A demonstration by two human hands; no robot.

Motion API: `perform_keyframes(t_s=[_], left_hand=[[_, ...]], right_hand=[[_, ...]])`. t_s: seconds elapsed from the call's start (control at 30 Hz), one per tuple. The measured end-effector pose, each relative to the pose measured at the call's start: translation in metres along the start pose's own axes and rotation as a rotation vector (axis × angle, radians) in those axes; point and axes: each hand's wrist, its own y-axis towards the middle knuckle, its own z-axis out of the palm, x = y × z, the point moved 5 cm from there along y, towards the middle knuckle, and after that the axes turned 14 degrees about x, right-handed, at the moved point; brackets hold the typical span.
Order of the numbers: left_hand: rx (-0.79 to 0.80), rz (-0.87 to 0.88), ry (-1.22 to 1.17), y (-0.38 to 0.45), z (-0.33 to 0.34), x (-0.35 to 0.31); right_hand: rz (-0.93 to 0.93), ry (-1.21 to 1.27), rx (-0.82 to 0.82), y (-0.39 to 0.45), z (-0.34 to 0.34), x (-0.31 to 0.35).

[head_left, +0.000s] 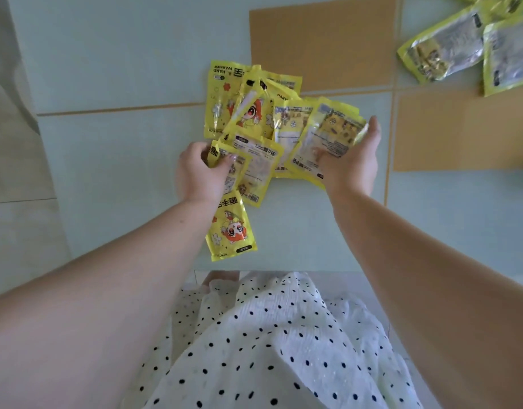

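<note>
Left hand [201, 172] pinches the packets [254, 119] at the fan's 7 o'clock corner; right hand [353, 160] cups its 4 o'clock edge. Overlap hides the count and the small print is blurred. Spare packets [449, 51] at 1 o'clock are cut off. Pale green worktop [121, 69], tan patches [322, 45].

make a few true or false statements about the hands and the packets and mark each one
1. The left hand grips a bunch of yellow packets. True.
2. The right hand hangs idle, away from them. False: it holds some of them too, thumb on top.
3. More packets lie at the far right of the table. True.
4. The table is plain white. False: it is pale green with tan panels.
</note>
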Motion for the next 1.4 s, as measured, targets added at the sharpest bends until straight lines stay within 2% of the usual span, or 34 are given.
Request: perform_keyframes(t_s=[0.07, 0.2, 0.3, 0.37, 0.57, 0.7, 0.8, 1.03, 1.13, 1.2, 1.3, 1.4], left_hand=[[-0.018, 0.013, -0.050, -0.002, -0.009, -0.001], [0.016, 0.065, -0.156, -0.005, -0.024, -0.015], [0.167, 0.074, -0.180, -0.009, -0.015, -0.027], [0.202, 0.052, -0.164, -0.012, -0.004, -0.026], [0.071, -0.005, 0.069, -0.022, 0.020, -0.004], [0.037, -0.003, 0.028, -0.025, 0.020, 0.004], [0.036, 0.032, -0.044, -0.027, 0.015, 0.003], [0.100, -0.004, -0.181, -0.028, -0.004, -0.001], [0.108, 0.017, -0.250, -0.026, -0.014, -0.010], [0.128, 0.035, -0.283, -0.024, -0.017, -0.020], [0.198, 0.045, -0.271, -0.016, -0.014, -0.037], [0.240, 0.084, -0.176, -0.004, -0.006, -0.050]], right_hand=[[0.025, 0.079, -0.012, -0.004, -0.008, -0.001], [0.018, 0.063, 0.000, -0.009, -0.019, -0.004], [-0.047, -0.093, 0.024, -0.010, -0.019, -0.002], [-0.100, -0.175, 0.005, -0.012, -0.017, 0.002], [-0.104, -0.257, -0.051, -0.012, -0.002, 0.010], [-0.085, -0.220, -0.015, -0.010, 0.003, 0.011], [-0.064, -0.108, -0.017, -0.010, -0.002, 0.007], [-0.007, 0.278, -0.105, -0.021, -0.034, -0.007], [0.013, 0.329, -0.152, -0.026, -0.048, -0.010], [0.040, 0.394, -0.087, -0.027, -0.048, -0.010], [0.060, 0.575, 0.125, -0.034, -0.028, -0.007], [0.062, 0.512, 0.179, -0.035, -0.003, -0.011]])
